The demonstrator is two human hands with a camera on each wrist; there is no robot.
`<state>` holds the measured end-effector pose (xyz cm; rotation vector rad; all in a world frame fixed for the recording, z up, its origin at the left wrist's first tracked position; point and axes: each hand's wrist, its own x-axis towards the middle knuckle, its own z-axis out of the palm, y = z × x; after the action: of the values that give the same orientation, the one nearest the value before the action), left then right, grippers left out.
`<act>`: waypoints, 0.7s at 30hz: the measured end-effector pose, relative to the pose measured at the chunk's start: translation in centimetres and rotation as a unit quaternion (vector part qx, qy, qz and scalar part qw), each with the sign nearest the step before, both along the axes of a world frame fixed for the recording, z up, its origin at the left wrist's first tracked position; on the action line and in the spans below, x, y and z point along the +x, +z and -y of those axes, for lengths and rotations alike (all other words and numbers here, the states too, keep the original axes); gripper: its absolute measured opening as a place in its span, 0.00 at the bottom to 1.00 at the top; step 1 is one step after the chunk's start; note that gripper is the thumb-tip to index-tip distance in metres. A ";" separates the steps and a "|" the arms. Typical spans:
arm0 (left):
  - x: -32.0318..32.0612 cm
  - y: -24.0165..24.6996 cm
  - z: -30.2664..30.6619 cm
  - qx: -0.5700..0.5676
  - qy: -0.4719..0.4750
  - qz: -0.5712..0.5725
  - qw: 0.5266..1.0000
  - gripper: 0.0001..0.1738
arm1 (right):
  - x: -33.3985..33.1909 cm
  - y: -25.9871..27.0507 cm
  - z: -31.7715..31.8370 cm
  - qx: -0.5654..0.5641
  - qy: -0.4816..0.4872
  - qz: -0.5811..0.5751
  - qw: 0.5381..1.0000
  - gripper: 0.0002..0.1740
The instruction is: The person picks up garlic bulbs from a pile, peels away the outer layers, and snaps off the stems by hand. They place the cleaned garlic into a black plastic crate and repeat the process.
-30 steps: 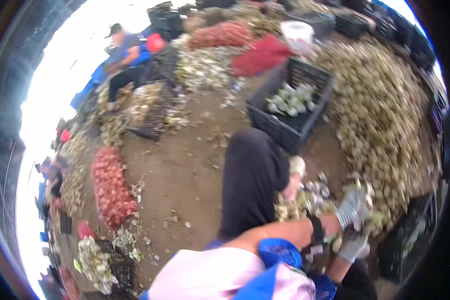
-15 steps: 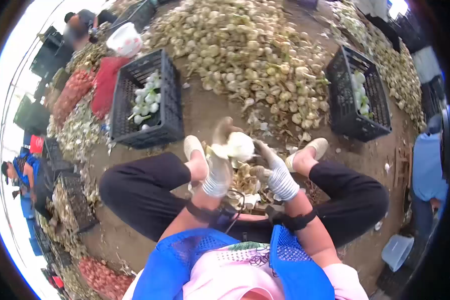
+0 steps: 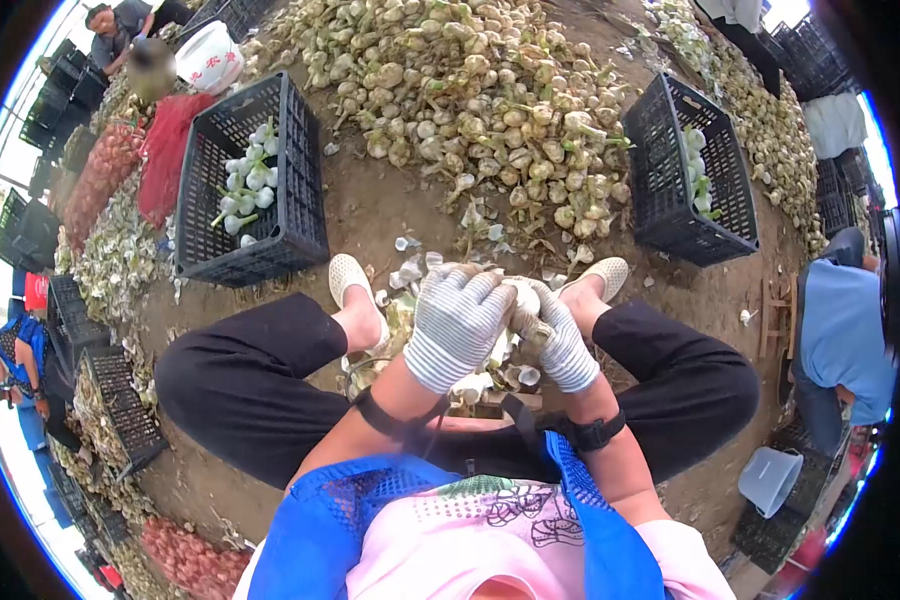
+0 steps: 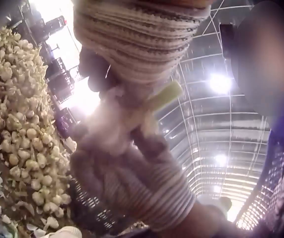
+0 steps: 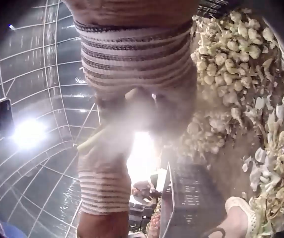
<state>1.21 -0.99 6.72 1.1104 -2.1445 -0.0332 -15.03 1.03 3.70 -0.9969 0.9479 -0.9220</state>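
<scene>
Striped, pale work gloves cover both hands. In the head view a whitish garlic bulb [image 3: 524, 296] is held between the left hand [image 3: 458, 322] and the right hand [image 3: 560, 345], the left fingers curled over much of it. The left wrist view shows the bulb [image 4: 113, 119] blurred, with a cut green stem [image 4: 166, 96] sticking out between the left hand [image 4: 139, 54] and the right hand [image 4: 137, 186]. From the right wrist the bulb [image 5: 134, 111] is hazy, between the right hand [image 5: 139, 74] and the left hand [image 5: 105, 173]. Fingertips are partly hidden.
A large garlic heap [image 3: 470, 100] lies ahead. Black crates with white bulbs stand left [image 3: 305, 190] and right [image 3: 705, 235] of it. Peelings [image 3: 405, 275] lie between the feet. A white bucket [image 3: 210, 58], red net sacks [image 3: 170, 150] and other people are around.
The head view has swung from the left side to straight ahead. Since half a second ago the hands have drawn together, and the left fingers now curl over the bulb.
</scene>
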 end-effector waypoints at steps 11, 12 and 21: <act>1.8 0.7 0.1 0.136 -0.042 -0.167 0.976 0.16 | 0.3 1.8 -0.2 -0.029 -0.041 -0.059 0.997 0.26; 1.4 0.5 -0.3 0.136 -0.039 -0.166 0.976 0.16 | 0.7 2.0 -0.2 -0.034 -0.036 -0.080 0.996 0.24; 3.0 -7.5 1.6 0.357 0.076 -0.505 0.782 0.03 | -0.5 0.8 -1.0 -0.036 0.004 0.115 0.993 0.35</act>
<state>4.18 -2.60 -0.78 1.2323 -1.0258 -1.1785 -15.54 1.99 4.49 -0.9308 0.7219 -1.0462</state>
